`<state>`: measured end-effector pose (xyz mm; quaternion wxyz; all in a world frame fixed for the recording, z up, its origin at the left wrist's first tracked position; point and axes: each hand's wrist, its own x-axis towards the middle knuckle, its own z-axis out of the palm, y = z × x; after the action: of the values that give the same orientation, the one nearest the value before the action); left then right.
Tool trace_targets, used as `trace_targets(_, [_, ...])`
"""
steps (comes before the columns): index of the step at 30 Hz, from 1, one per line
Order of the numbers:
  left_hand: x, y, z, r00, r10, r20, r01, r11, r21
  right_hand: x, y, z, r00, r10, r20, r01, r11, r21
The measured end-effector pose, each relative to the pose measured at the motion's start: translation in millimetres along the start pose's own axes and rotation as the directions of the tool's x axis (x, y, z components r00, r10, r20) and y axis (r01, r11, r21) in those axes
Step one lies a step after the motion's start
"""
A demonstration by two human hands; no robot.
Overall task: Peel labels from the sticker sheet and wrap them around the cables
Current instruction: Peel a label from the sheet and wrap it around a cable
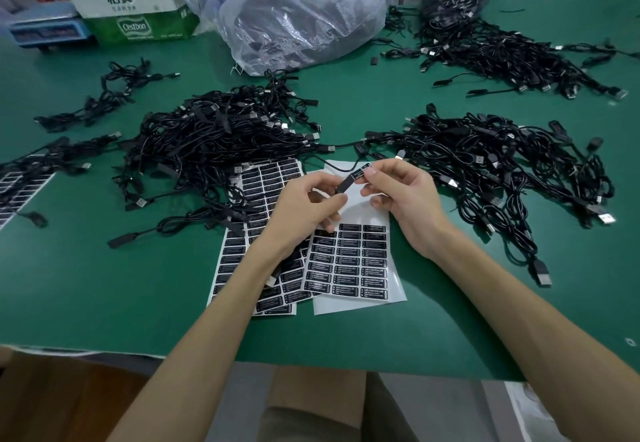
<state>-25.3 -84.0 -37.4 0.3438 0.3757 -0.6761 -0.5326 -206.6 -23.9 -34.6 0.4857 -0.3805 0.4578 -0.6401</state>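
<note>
Head view, left hand: left hand (304, 206) pinches the small black block (343, 185) on one cable, raised just above the sheets.
Head view, right hand: right hand (405, 199) has thumb and forefinger nipped on a black label (360, 173), right at the block's upper end.
Label and block: touching. How far the label has gone round the block, I cannot tell.
Cable in hand: its lead curves away from the block toward the middle heap (214, 136).
Sticker sheet: the sticker sheet (349, 261) lies flat on the green worktop (104, 285) under both hands. Its top part is bare white backing, with rows of labels lower down.
Spare sheets: more sheets (256, 192) are fanned beneath and to the left, looking nearly full.
Cables: a second heap (502, 164) sits to the right and a third (502, 50) farther back beside a clear bag (304, 18).
Progress: judging by the stripped rows, a fair batch is done, and this one is mid-application.
Left to do: plenty, by the look of the remaining labels and the heaps. Which heap is finished cannot be read from here.
</note>
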Motion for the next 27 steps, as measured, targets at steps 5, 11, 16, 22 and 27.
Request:
trace_targets(5, [-0.8,0.4,0.9,1.0,-0.001,0.007,0.0,1.0,0.023,-0.6,0.0,2.6,1.0,0.009,-0.012,-0.009,1.0,0.021])
trace_targets(11, [-0.4,0.0,1.0,1.0,0.001,0.005,-0.001,1.0,0.026,-2.6,2.0,3.0,0.998,-0.055,-0.035,0.052,0.994,-0.097])
trace_targets(16, [-0.3,1.6,-0.2,0.999,0.046,0.026,-0.046,0.999,0.004,-5.4,3.5,6.6,0.99,-0.126,0.065,0.141,0.931,-0.338])
trace_targets(22, [-1.9,3.8,2.8,0.999,0.039,0.012,-0.039,0.999,0.021,-6.3,5.6,9.5,0.974,-0.158,0.161,0.221,0.812,-0.54])
trace_targets(27, [-1.8,2.6,1.7,1.0,0.022,-0.009,-0.022,1.0,0.017,-6.9,6.5,10.0,0.968,-0.182,0.174,0.25,0.777,-0.577])
